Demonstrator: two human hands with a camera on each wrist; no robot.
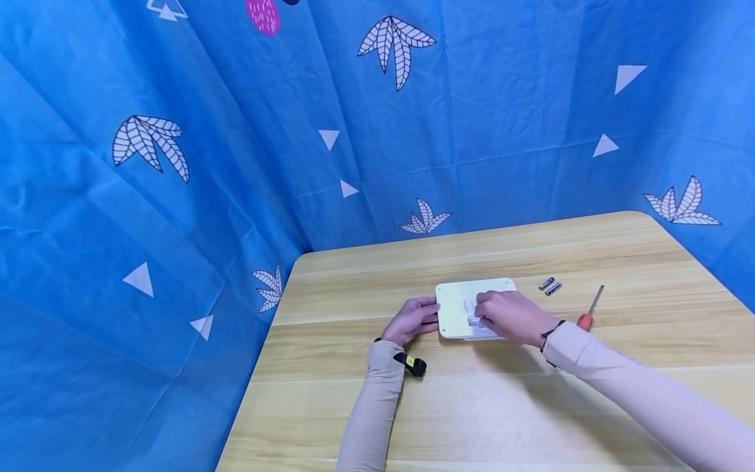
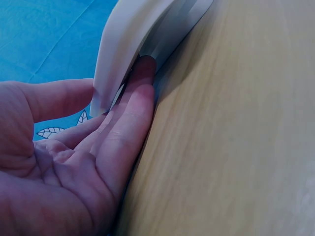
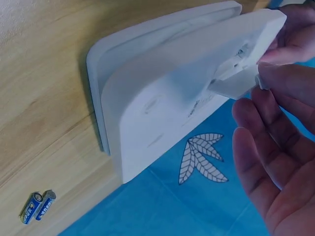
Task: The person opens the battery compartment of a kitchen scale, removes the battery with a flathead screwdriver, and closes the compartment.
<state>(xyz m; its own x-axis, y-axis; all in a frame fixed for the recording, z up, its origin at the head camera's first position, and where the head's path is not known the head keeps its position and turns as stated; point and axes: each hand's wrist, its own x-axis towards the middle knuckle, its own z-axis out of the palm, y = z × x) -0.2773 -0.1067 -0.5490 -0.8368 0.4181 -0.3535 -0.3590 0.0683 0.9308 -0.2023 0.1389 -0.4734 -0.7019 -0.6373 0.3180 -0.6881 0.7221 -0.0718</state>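
A flat white device with rounded corners (image 1: 453, 307), built in two layers like a kitchen scale, lies on the table. My left hand (image 1: 411, 320) holds its left edge, thumb on the upper face and fingers reaching beneath, as the left wrist view shows. Over the middle of the device, my right hand (image 1: 512, 316) pinches a small white battery cover (image 3: 238, 84) between thumb and fingers. In the right wrist view the cover stands tilted up at a recess (image 3: 237, 63) in the face. Printed markings show beside that recess.
Two small blue AA-type batteries (image 1: 553, 289) lie side by side right of the device. Further right is a screwdriver (image 1: 585, 321) with a red handle, partly behind the right sleeve. A blue patterned curtain (image 1: 377, 131) hangs along the wooden table's (image 1: 330, 354) back and left edges.
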